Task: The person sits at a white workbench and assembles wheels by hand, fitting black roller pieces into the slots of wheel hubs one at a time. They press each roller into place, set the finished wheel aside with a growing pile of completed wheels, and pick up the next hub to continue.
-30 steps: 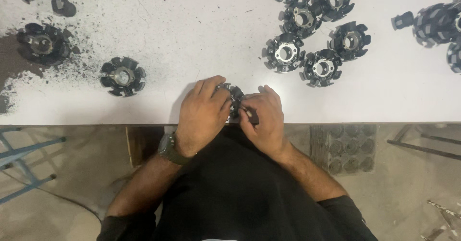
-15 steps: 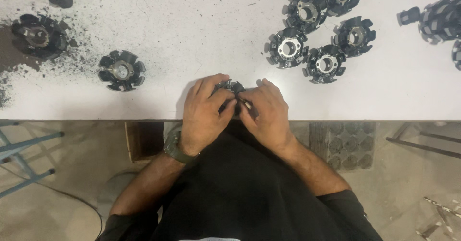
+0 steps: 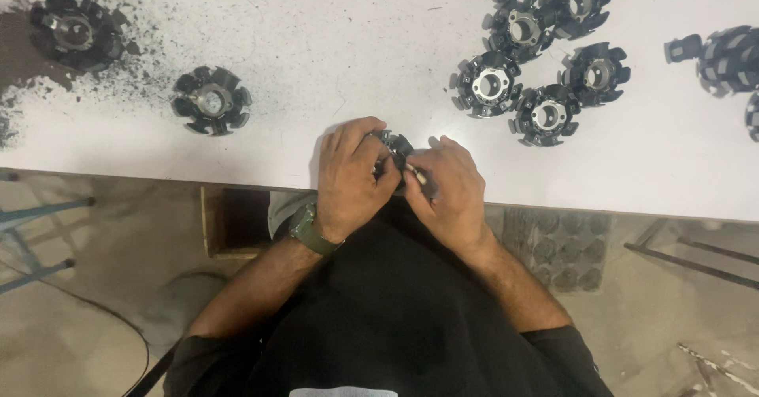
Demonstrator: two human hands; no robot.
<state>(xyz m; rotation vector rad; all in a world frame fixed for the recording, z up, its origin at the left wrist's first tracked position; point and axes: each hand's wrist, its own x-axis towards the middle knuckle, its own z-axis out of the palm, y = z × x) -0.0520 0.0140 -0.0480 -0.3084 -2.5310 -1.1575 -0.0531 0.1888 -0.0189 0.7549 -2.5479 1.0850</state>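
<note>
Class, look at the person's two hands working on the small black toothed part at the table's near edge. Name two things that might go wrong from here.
1. Both hands hold the small black toothed metal ring right over the white table's near edge; if it slips, it may fall to the floor.
2. The dark gritty powder scattered at the left could soil the fingers and weaken their grip.
</note>
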